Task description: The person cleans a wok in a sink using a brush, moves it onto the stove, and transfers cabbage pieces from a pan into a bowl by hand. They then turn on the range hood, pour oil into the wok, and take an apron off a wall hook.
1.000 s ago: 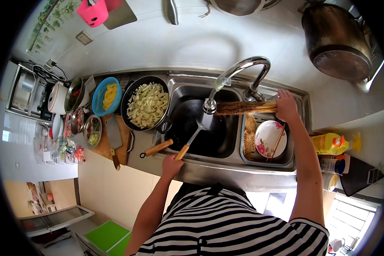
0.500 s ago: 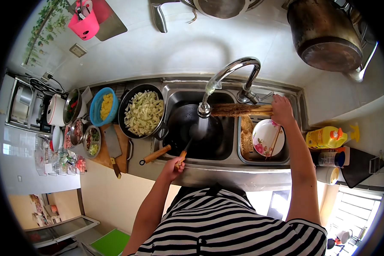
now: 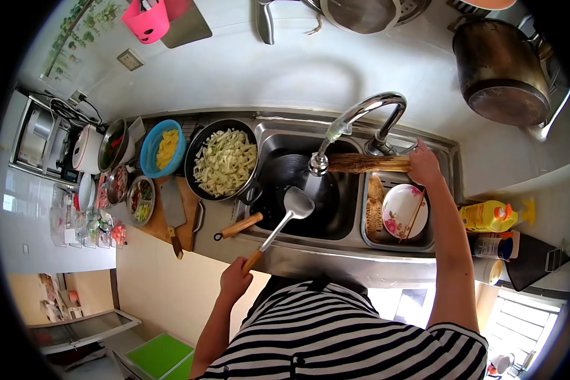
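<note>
My left hand (image 3: 235, 278) is closed round the wooden handle of a wok spatula (image 3: 299, 202), whose metal head is raised over the left sink basin. In that basin sits a dark wok (image 3: 285, 171), its wooden handle (image 3: 240, 225) sticking out over the front edge. My right hand (image 3: 425, 163) grips a bamboo scrubbing brush (image 3: 370, 163), bristles pointing left behind the faucet spout. One finger of that hand reaches to the faucet lever (image 3: 406, 148). Water runs from the faucet (image 3: 318, 163) into the wok.
A floral bowl (image 3: 396, 206) with chopsticks and a loofah (image 3: 374, 206) occupy the right basin. Left of the sink stand a pan of cut vegetables (image 3: 225, 163), a blue basket (image 3: 147, 149) and a cleaver (image 3: 173, 206) on a cutting board (image 3: 189, 221). A yellow bottle (image 3: 484, 216) stands at right.
My left hand has drawn the spatula up out of the wok towards my body. My right hand still holds the brush by the faucet lever. The view has shifted slightly.
</note>
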Available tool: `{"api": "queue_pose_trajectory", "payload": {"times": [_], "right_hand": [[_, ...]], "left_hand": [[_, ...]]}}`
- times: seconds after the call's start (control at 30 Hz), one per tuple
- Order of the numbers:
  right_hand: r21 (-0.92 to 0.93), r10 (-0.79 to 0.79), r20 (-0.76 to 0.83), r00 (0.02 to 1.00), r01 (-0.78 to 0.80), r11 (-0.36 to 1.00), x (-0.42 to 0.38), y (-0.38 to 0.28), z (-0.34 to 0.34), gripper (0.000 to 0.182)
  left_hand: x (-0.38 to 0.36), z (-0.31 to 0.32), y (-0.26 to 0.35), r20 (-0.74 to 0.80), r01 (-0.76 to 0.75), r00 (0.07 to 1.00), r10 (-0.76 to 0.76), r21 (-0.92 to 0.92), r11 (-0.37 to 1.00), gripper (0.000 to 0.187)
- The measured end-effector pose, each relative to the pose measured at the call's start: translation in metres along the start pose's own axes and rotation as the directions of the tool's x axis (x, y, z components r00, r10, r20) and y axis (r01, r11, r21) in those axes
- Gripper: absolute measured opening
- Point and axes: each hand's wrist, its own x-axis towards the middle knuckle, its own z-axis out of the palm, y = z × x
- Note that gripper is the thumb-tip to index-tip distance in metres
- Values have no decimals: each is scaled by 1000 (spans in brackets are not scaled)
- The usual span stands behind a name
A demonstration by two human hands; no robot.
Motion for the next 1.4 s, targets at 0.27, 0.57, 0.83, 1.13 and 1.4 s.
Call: {"api": "queue_pose_trajectory", "payload": {"times": [0.27, 0.57, 0.83, 1.13, 1.4], "right_hand": [[104, 112, 119, 987, -124, 987, -7, -30, -42, 28], [318, -181, 233, 955, 101, 943, -57, -176, 33, 58], [241, -252, 470, 846, 151, 959, -106, -163, -24, 55], [621, -167, 289, 943, -52, 782, -82, -241, 42, 55], [369, -158, 506, 848, -47, 928, -118, -198, -4, 57]], "left_hand": [[-12, 6, -49, -346, -207, 911, 224, 84, 975, 21], [54, 1, -52, -665, -300, 704, 249, 39, 953, 23], [72, -3, -67, -618, -359, 739, 268, -25, 933, 22], [62, -4, -70, -587, -407, 734, 341, 20, 913, 19], [56, 3, -70, -601, -398, 739, 303, -27, 917, 20]]}}
